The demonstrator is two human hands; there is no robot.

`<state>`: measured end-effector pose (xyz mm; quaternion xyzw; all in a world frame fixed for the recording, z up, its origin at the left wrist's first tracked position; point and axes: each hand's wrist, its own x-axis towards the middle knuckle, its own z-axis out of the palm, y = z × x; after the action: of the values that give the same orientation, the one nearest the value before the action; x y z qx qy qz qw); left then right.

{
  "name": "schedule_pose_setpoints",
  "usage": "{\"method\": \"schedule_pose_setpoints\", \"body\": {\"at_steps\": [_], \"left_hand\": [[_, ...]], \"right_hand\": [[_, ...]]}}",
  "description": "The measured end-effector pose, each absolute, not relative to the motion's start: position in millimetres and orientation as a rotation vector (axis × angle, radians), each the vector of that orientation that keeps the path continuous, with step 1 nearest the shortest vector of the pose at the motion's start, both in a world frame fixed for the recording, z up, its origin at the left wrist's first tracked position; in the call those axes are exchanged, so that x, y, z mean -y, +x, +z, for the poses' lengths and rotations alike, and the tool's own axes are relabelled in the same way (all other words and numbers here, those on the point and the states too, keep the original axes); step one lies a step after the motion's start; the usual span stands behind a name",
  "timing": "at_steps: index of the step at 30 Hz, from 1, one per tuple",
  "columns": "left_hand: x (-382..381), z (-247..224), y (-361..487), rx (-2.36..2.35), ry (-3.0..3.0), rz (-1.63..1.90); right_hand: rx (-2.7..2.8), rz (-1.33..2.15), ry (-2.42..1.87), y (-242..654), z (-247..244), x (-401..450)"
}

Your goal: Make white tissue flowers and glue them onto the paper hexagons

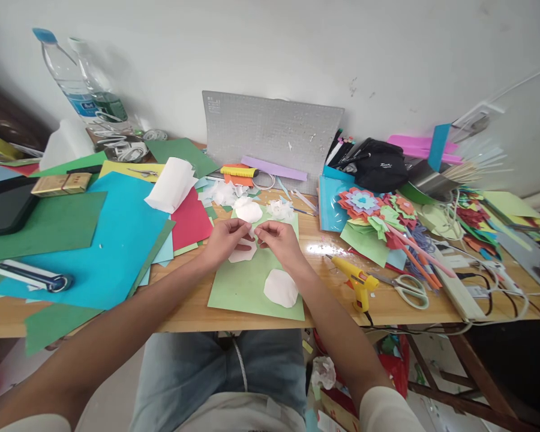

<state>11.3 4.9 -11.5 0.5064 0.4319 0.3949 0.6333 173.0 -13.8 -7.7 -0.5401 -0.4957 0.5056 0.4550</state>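
My left hand [228, 237] and my right hand [279, 239] meet above a light green sheet [238, 288], fingertips pinched together. Between them is a small bit of white paper [252, 231], which both hands seem to hold. A white paper piece [242, 252] lies partly under my left hand. Nearer the front edge, a rounded white paper piece [281, 288] rests on the green sheet beside my right wrist. Just behind my fingers sits another white paper shape [248, 210], with crumpled white paper [280, 209] to its right.
On the right are a yellow glue gun [353, 277], scissors [411, 291], paper flowers [360, 203] and a power strip [459, 294]. Coloured sheets [126, 210], a stapler [33, 276] and a tissue roll [171, 185] lie left. A cutting mat [270, 132] leans against the wall.
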Motion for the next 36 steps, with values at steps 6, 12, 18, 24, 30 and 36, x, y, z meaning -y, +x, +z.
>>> {"method": "schedule_pose_setpoints", "body": {"at_steps": [6,12,18,24,30,36], "left_hand": [[-2.3,-9.9,11.4,-0.945,1.180,0.901],[-2.6,-7.1,11.2,-1.038,1.134,0.950],[-4.3,-2.9,9.6,-1.029,1.024,0.899],[-6.2,-3.6,9.3,-1.039,0.959,0.893],[-7.9,-2.1,7.7,-1.065,0.902,0.878],[-8.8,-2.2,6.4,-1.079,0.906,0.810]], "right_hand": [[1.175,1.207,-1.329,173.1,-8.6,13.0],[1.453,0.743,-1.346,175.5,-11.8,13.6],[1.882,-0.154,-1.317,176.8,-14.9,15.3],[2.017,-0.473,-1.252,176.2,-17.5,14.2],[2.075,-0.520,-1.224,179.6,-25.9,11.6],[2.109,-0.577,-1.197,181.8,-28.3,11.9]]}}
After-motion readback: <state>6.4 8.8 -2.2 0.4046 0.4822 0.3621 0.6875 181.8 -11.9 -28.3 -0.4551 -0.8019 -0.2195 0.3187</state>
